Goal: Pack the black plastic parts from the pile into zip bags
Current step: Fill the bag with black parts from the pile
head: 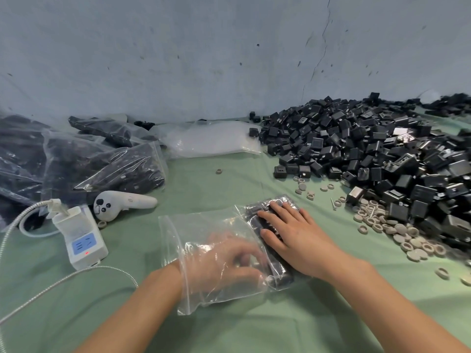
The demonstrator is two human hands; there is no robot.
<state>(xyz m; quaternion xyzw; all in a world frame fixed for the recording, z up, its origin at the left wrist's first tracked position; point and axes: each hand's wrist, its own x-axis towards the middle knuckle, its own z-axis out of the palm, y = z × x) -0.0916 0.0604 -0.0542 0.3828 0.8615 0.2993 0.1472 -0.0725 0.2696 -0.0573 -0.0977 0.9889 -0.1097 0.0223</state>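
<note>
Zip bag crinkly; right hand flat atop; left hand inside, grip blurred, unclear.

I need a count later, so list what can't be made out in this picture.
Left hand: head view, inside the zip bag, motion-blurred; its grip is unclear.
Parts in the bag: head view, covered by the right hand; no count.
Pile: head view, cut off by the right edge.
Filled bags: head view, cut off by the left edge.
</note>
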